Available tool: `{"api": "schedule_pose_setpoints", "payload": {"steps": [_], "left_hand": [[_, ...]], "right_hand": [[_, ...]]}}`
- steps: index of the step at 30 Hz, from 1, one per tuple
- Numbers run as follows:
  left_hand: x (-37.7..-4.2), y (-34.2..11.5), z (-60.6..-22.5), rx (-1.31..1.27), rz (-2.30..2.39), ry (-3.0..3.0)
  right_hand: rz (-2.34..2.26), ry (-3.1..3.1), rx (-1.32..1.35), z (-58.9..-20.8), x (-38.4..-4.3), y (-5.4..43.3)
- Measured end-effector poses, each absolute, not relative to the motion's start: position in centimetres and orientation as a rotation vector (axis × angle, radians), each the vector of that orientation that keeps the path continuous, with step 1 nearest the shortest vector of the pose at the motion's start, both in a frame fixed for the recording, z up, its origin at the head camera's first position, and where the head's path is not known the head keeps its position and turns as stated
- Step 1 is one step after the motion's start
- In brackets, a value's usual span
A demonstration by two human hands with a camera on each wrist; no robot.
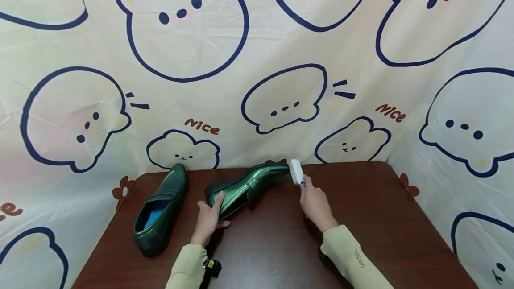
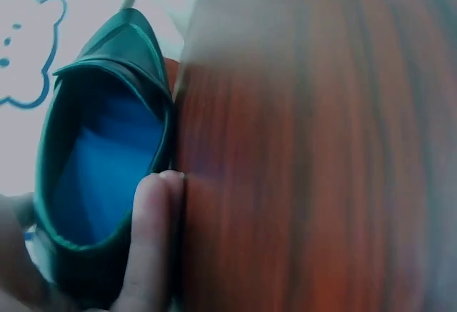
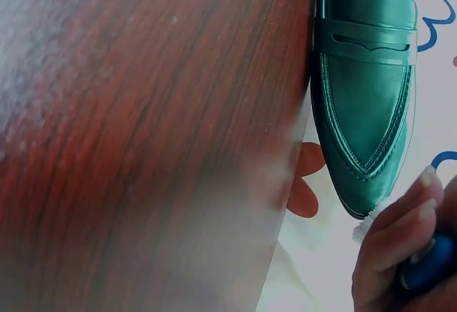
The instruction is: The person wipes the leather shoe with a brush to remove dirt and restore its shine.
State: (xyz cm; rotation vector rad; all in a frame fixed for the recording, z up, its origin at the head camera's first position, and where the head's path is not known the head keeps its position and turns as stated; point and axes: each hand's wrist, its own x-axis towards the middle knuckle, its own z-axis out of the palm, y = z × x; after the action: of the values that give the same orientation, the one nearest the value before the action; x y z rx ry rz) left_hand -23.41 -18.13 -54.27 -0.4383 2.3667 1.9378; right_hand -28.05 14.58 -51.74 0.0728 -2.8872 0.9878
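Observation:
My left hand [image 1: 208, 221] grips a dark green loafer [image 1: 245, 187] by its heel. The shoe is tipped on its side, toe pointing right toward the back of the table; its blue insole [image 2: 107, 173] shows in the left wrist view. In my right hand [image 1: 316, 204] is a small brush [image 1: 296, 171] with a white head and a blue handle [image 3: 427, 263]. The white bristles [image 3: 365, 228] are right at the pointed toe of the shoe. Left of my left hand stands a second green loafer [image 1: 162, 211], upright, opening toward me.
The brown wooden table [image 1: 281, 253] reaches back to a pale cloth backdrop [image 1: 225, 97] printed with blue cartoon outlines. More of the cloth hangs at both sides. A small black device [image 1: 213, 267] sits at my left wrist.

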Motion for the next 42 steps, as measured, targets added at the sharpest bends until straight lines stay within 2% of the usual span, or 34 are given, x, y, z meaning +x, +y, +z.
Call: {"api": "schedule_pose_setpoints", "payload": {"steps": [5,9,17,22,35,38,42], "left_hand": [[-22.6,-18.4,-53.6,-0.455,1.542,2.680],[-22.4,-18.3,-53.2,-0.373,1.182,2.980],[-22.4,-17.8,-52.6,0.113,0.197,3.459],[-23.1,-18.1,-52.7,0.344,-0.136,3.603],[-23.5,-16.4,-50.6,0.498,-0.011,3.749],[-23.5,-16.0,-49.7,0.462,0.229,3.652],[-23.5,-15.4,-48.3,0.311,0.846,3.267]], "right_hand": [[0.973,-2.885,0.083,-51.9,-27.9,14.5],[0.946,-2.877,0.089,-51.9,-27.8,14.7],[0.942,-2.879,0.105,-51.8,-28.0,14.9],[0.950,-2.871,0.101,-51.8,-27.9,15.1],[0.939,-2.855,0.075,-50.6,-27.9,17.1],[0.929,-2.871,0.052,-50.8,-28.0,18.1],[0.925,-2.899,0.011,-51.1,-28.2,19.7]]}}
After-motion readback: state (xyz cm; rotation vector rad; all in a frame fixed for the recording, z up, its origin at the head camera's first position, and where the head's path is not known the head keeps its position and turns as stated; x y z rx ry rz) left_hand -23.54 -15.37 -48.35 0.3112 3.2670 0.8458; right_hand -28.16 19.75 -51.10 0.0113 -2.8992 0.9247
